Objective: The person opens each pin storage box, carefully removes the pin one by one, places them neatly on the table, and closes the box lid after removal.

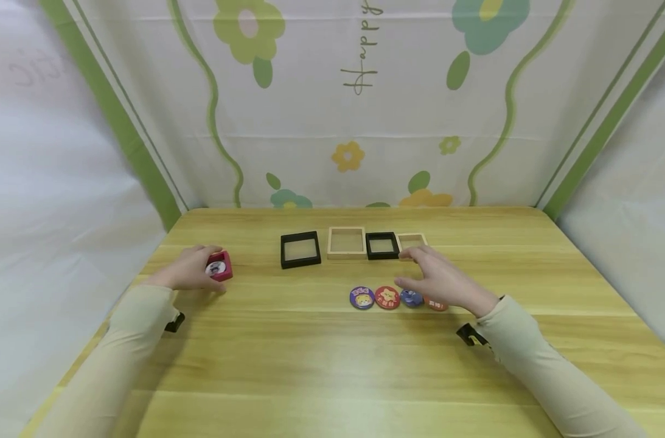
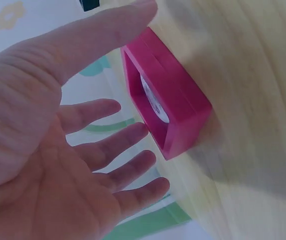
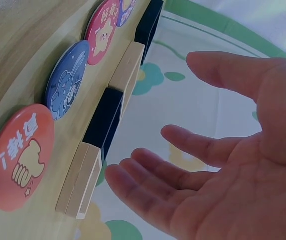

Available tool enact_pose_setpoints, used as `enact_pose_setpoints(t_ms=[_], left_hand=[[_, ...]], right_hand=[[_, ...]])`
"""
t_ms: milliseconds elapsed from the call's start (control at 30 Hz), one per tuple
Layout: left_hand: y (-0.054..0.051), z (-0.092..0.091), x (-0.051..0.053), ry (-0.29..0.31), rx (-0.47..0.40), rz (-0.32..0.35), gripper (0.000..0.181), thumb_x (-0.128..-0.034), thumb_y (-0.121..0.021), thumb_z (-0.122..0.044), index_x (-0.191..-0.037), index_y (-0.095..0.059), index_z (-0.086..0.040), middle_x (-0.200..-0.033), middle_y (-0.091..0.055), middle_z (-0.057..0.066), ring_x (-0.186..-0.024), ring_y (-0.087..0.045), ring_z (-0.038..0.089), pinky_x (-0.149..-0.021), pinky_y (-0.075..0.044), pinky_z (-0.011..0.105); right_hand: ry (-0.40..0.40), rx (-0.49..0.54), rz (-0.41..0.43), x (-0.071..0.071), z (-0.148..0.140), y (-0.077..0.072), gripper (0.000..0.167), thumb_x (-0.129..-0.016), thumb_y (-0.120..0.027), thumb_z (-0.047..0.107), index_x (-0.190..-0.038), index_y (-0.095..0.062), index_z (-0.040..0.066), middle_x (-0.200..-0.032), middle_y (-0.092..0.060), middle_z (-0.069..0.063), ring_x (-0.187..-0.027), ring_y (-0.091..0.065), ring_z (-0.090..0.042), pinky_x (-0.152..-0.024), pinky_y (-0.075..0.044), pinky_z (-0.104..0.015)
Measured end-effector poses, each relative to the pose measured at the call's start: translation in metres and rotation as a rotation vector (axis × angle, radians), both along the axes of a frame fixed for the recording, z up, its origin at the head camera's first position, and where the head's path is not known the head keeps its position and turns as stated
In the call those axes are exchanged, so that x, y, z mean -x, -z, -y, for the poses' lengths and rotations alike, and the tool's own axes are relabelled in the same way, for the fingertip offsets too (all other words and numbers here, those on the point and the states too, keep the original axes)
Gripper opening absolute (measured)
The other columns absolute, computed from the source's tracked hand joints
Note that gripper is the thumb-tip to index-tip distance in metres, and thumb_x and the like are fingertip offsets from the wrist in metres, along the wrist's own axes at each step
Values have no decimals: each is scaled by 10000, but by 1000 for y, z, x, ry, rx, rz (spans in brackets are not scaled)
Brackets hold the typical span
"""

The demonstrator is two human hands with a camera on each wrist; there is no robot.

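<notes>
At the table's left side a small square pink-red frame [image 1: 229,266] stands with a round white badge [image 1: 216,268] inside it. My left hand [image 1: 187,271] hovers over and beside this frame, thumb and fingers spread. The left wrist view shows its fingers loosely extended around the pink-red frame [image 2: 183,95], not gripping it. My right hand [image 1: 447,280] is held above a row of round badges, its fingers relaxed and holding nothing. A red thumbs-up badge [image 3: 22,160] and a blue badge [image 3: 65,82] lie nearest to it. Further left are a red star badge [image 1: 387,297] and a purple badge [image 1: 362,297].
Behind the badges stands a row of square frames: a large black one [image 1: 301,263], a large light-wood one [image 1: 347,256], a small black one [image 1: 382,256] and a small light-wood one [image 3: 77,182]. A flower-print curtain [image 1: 310,121] hangs along the table's [image 1: 332,365] far edge.
</notes>
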State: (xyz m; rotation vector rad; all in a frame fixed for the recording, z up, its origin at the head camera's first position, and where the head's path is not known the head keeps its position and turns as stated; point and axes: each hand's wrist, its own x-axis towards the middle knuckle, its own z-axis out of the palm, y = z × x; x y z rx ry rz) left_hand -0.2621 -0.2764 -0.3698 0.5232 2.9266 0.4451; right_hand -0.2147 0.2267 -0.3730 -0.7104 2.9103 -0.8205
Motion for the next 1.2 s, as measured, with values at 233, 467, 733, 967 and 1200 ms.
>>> enact_pose_setpoints(t_ms=[233,467,733,967,1200], left_hand=[[0,5,6,-14,6,53,944,-720,-873,-259,-1393,-367,168,-1222,-491,369,-1008,-505,424,-816,-453,532],[4,6,16,4,2,111,903,-734,-844,-186,-1371,-343,214,-1141,-567,296,-915,-540,316,-794,-468,445],[4,7,20,-29,-19,124,891,-743,-848,-217,-1367,-367,200,-1206,-539,354,-1003,-557,377,-859,-469,522],[6,6,20,-21,-69,17,811,-788,-834,-282,-1334,-444,174,-1170,-587,301,-956,-594,328,-836,-499,500],[2,1,23,-24,-105,-90,767,-798,-828,-344,-1333,-504,100,-1103,-626,209,-911,-595,290,-778,-520,463]], right_hand=[[-11,4,8,1,0,0,574,-940,-684,320,-1357,-501,-30,-1356,-490,-210,-1227,-474,-383,-977,-417,-559],[-11,20,8,1,0,0,560,-946,-679,310,-1359,-501,-23,-1346,-497,-199,-1215,-475,-399,-954,-431,-557],[-12,27,6,0,-1,-1,553,-947,-676,302,-1356,-504,-29,-1337,-506,-197,-1205,-477,-400,-944,-437,-550],[-10,25,3,0,0,-1,555,-945,-678,315,-1347,-512,-29,-1327,-516,-198,-1193,-488,-398,-937,-441,-552],[-9,17,1,-1,0,-2,550,-951,-668,335,-1339,-518,-25,-1317,-517,-196,-1178,-495,-373,-929,-449,-544]])
